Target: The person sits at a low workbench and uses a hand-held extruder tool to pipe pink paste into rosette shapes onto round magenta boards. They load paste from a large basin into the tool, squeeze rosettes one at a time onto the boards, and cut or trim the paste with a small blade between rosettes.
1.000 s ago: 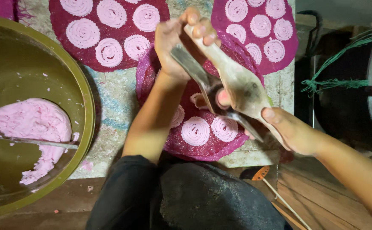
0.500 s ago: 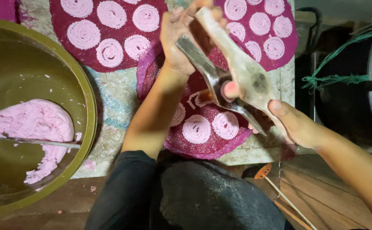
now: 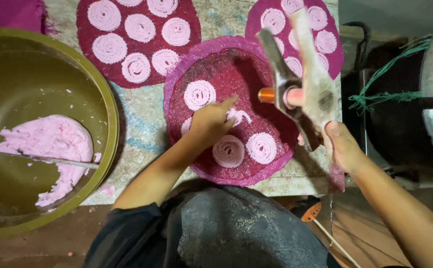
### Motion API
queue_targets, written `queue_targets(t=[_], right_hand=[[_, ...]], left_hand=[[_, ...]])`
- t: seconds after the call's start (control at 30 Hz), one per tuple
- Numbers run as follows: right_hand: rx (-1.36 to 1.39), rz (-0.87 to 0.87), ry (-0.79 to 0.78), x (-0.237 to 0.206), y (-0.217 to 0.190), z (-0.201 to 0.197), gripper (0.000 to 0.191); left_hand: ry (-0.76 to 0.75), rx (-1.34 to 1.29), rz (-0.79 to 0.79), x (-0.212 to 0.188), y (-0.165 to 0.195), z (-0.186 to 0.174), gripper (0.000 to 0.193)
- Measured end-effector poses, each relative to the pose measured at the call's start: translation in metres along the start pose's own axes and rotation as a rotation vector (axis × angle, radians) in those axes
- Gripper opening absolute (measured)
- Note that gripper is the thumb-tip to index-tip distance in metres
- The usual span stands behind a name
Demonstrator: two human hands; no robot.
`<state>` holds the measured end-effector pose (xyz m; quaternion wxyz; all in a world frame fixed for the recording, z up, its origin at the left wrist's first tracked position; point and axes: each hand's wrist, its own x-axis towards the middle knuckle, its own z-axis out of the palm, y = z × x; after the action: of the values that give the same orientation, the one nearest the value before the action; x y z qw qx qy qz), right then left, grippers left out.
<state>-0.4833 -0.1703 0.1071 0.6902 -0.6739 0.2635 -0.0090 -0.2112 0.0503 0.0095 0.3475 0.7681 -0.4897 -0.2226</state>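
View from above of dough spirals being laid out on woven mats. The middle mat (image 3: 256, 84), a round magenta one on the tabletop (image 3: 142, 134), serves as the landmark. The left hand (image 3: 211, 121) rests on this mat with its fingers drawn together, fingertips pressing a small unfinished squiggle of pink dough (image 3: 239, 116) near the mat's centre. The right hand (image 3: 343, 146), at the mat's right edge, is closed around the handles of a hand press (image 3: 301, 84), which is raised above the mat and tilted; pink dough shows at its barrel. Three finished spirals lie on the middle mat: one (image 3: 199, 94) beyond the left hand and two (image 3: 229, 151) (image 3: 261, 147) toward the near rim, while much of the mat's far and right parts is bare. The mat to its upper left (image 3: 137, 44) and the one to its upper right (image 3: 296, 30) appear fully covered with spirals. To the left of the middle mat, a large olive bowl (image 3: 105, 114) holds a sizeable lump of pink dough (image 3: 48, 144) with a flat blade (image 3: 43, 159) lying across it, so plenty remains to be pressed.
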Motion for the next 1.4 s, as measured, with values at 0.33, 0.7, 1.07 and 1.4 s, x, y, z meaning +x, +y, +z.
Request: queue_targets(t=[0.33,0.7,1.07,1.4], right_hand=[[0.096,-0.163,0.045,-0.018,-0.009,0.014,0.104],[0.093,-0.204,0.101,-0.035,-0.030,0.030,0.112],[0.000,-0.128,-0.104,-0.027,-0.017,0.017,0.108],[0.088,0.370,-0.396,-0.008,-0.046,0.063,0.096]], left_hand=[[0.150,0.200,0.339,0.012,0.020,0.010,0.047],[0.044,-0.478,0.042,-0.014,0.037,-0.049,0.014],[0.602,0.364,-0.484,-0.162,0.030,-0.209,0.056],[-0.345,-1.939,0.662,0.042,0.046,-0.081,0.077]])
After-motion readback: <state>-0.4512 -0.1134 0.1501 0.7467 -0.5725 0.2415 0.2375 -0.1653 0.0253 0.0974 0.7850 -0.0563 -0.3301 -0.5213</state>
